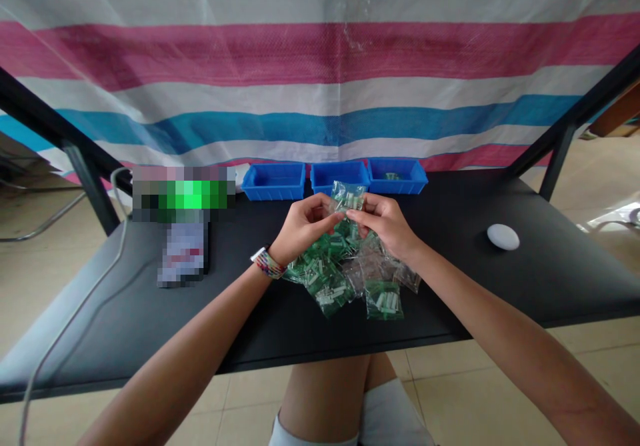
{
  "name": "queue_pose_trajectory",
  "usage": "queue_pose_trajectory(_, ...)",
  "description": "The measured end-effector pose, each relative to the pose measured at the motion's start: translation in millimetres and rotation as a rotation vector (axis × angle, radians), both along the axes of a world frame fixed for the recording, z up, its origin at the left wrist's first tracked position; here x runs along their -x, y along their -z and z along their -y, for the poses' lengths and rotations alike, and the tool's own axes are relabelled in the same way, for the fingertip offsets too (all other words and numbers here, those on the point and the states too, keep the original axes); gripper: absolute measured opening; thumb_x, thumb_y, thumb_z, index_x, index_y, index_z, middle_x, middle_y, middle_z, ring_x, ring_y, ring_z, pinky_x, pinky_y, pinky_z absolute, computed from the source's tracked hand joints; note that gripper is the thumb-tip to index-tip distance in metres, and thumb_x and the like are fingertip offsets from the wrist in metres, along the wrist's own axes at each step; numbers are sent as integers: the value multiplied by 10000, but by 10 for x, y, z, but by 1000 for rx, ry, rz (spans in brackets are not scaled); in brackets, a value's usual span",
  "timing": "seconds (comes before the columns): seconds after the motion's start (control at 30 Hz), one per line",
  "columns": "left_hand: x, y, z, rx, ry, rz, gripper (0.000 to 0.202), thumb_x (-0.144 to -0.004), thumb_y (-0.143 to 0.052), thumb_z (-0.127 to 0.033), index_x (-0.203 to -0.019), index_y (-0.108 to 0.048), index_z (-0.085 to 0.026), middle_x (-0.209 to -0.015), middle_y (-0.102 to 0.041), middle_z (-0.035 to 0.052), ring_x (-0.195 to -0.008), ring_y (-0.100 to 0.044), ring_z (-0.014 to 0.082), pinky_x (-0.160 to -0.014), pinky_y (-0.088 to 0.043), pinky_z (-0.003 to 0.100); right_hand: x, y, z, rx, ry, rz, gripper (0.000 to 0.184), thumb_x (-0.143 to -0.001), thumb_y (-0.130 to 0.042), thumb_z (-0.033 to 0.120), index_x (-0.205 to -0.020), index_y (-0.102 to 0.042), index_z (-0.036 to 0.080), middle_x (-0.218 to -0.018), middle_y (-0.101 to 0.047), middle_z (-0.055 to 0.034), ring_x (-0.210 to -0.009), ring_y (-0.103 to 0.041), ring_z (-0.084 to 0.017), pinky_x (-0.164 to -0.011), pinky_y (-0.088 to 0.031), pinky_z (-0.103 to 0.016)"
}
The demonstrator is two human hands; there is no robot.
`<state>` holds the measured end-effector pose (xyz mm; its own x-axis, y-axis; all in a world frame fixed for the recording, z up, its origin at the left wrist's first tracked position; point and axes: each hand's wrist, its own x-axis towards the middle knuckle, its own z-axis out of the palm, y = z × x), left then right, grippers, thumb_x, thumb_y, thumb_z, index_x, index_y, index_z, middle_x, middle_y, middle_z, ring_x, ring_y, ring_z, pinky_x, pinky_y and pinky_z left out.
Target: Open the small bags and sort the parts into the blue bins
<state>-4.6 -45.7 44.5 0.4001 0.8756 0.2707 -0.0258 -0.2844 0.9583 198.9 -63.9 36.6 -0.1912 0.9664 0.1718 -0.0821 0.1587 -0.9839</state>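
A small clear plastic bag (349, 195) with pale green, tube-like pieces is pinched between both hands above a pile of similar bags. My left hand (309, 226) grips its left side, thumb and fingers closed. My right hand (385, 223) has the other side in a pinch. Under the hands lies the heap of green-tinted bags (320, 269), with white and green pieces inside. One bag (384, 301) rests at the near right of the heap. Some brownish clear bags (373, 264) lie in the middle. What the small pieces are, I cannot tell.
Three blue bins stand along the back: a left bin (274, 193), a middle bin (325, 178) and a right bin (400, 185) with small pieces inside. A white oval object (503, 237) lies right on the black table (465, 233). A cable (100, 279) and blurred items sit left; striped sheeting hangs behind.
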Motion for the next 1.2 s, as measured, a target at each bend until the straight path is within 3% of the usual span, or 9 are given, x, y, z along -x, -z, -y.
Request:
queue_pose_trajectory(0.13, 5, 25, -11, -36, -35, -29, 382, -862, -894, -457, -837, -631, -180, -636, -643, -20, -568, -617, 106, -525, -444, 199, -11, -22, -16, 61, 0, -50, 321, -791, -911, 465, -916, -740, 223, -605, -601, 56, -485, -502, -104, -470, -432, -260)
queue_pose_trajectory(0.27, 0, 54, -36, -63, -48, 13, 385, -869, -889, -452, -827, -612, -187, -654, -623, -30, -578, -625, 107, -546, -478, 206, -48, -38, -44, 119, 17, -124, 349, -816, -887, 503, -974, -755, 221, -590, -651, 43, -446, -514, -102, -442, -434, -250)
queue_pose_trajectory(0.43, -3, 87, -60, -83, -56, 75, 347, -866, -885, -409, -858, -611, -197, -693, -595, -43, -599, -651, 116, -577, -533, 228, -83, -37, -56, 176, -13, -251, 317, -868, -809, 520, -977, -791, 223, -829, -800, -34, -574, -671, -138, -539, -559, -277)
queue_pose_trajectory(0.57, 1, 96, -65, -87, -62, 70, 262, -897, -844, -358, -1009, -675, -191, -738, -628, -35, -613, -681, 124, -612, -558, 244, -61, -42, -35, 208, -9, -256, 355, -846, -815, 542, -982, -811, 214, -928, -804, -54, -693, -735, -182, -596, -607, -318)
queue_pose_trajectory(0.7, 7, 94, -67, 15, -69, 117, 323, -956, -782, -442, -1122, -647, -200, -762, -671, -24, -613, -706, 140, -628, -581, 261, -18, -44, -14, 150, 92, -226, 313, -784, -894, 475, -966, -800, 239, -899, -772, -21, -719, -740, -194, -628, -620, -343)
queue_pose_trajectory(0.87, 16, 75, -54, 141, 29, 148, 531, -1017, -591, -692, -922, -665, -175, -781, -720, 48, -620, -712, 159, -635, -605, 293, 16, -37, -9, -16, 216, -165, 274, -769, -894, 372, -1000, -811, 252, -947, -781, -23, -793, -741, -193, -720, -650, -367)
queue_pose_trajectory(1.03, 5, 34, -17, 60, -20, 60, 366, -949, -776, -527, -920, -657, -182, -791, -749, 37, -644, -735, 153, -658, -607, 276, 23, -27, 2, -68, 218, -99, 283, -804, -869, 356, -1060, -817, 245, -983, -791, -32, -785, -745, -181, -751, -655, -368)
queue_pose_trajectory(1.13, 7, 40, -26, 5, -72, 52, 308, -938, -799, -450, -920, -652, -180, -762, -744, 28, -630, -735, 145, -639, -595, 258, 20, -35, 24, -79, 189, -99, 295, -824, -865, 362, -1088, -802, 247, -1049, -794, -42, -773, -762, -184, -745, -656, -369)
queue_pose_trajectory(1.2, 11, 51, -39, -23, -90, 51, 300, -941, -794, -440, -907, -650, -179, -748, -739, 25, -623, -731, 143, -632, -593, 255, 21, -48, 42, -80, 172, -113, 381, -841, -863, 361, -1202, -777, 274, -1098, -791, -40, -749, -763, -178, -741, -660, -373)
